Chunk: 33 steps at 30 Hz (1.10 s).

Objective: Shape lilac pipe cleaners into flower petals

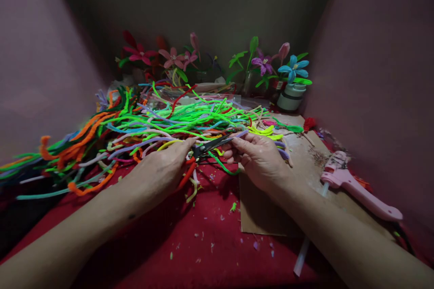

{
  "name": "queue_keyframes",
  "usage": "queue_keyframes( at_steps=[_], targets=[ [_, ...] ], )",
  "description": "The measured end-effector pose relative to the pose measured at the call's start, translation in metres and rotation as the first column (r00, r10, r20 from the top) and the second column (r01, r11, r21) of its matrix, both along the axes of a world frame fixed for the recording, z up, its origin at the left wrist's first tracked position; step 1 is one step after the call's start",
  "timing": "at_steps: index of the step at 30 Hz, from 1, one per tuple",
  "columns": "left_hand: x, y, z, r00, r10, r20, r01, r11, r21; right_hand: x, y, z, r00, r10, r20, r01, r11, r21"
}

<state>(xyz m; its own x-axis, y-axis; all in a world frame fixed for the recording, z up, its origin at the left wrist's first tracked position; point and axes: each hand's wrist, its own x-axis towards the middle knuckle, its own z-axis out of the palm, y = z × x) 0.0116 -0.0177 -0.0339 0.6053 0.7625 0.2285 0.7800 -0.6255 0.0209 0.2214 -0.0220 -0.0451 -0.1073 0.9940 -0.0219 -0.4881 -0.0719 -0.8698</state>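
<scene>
My left hand (169, 165) is closed round the red handles of a pair of scissors (207, 146). The dark blades point right, toward the fingers of my right hand (259, 156). Between my right thumb and fingers is a lilac pipe cleaner (241, 134), pinched close to the blade tips. Whether the blades touch it I cannot tell. Behind both hands lies a big heap of pipe cleaners (169, 119) in green, orange, lilac, blue and other colours. Yellow pipe cleaners (264, 132) lie just beyond my right hand.
A pink glue gun (359, 189) with a clear glue stick rests at the right on a cardboard sheet (264, 216). Fluffy flowers (172, 58) line the back wall; a blue flower (294, 68) stands in a small jar (291, 97). Scraps litter the red cloth (190, 253).
</scene>
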Motion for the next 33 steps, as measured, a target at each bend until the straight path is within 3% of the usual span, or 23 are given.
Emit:
queue_keyframes(
  at_steps=[13,23,33],
  targets=[
    [-0.001,0.000,-0.004,1.000,-0.007,-0.009,0.007,1.000,0.011,0.001,0.000,-0.001,0.999,0.043,0.022,-0.043,0.999,0.004],
    [-0.010,0.008,-0.025,0.989,-0.040,0.140,0.056,0.992,-0.111,0.001,0.000,-0.002,0.998,0.058,0.035,-0.058,0.998,-0.017],
    [-0.002,0.003,-0.024,0.977,-0.051,0.205,0.081,0.987,-0.142,0.000,0.000,-0.002,0.997,0.062,0.034,-0.060,0.996,-0.064]
  ],
)
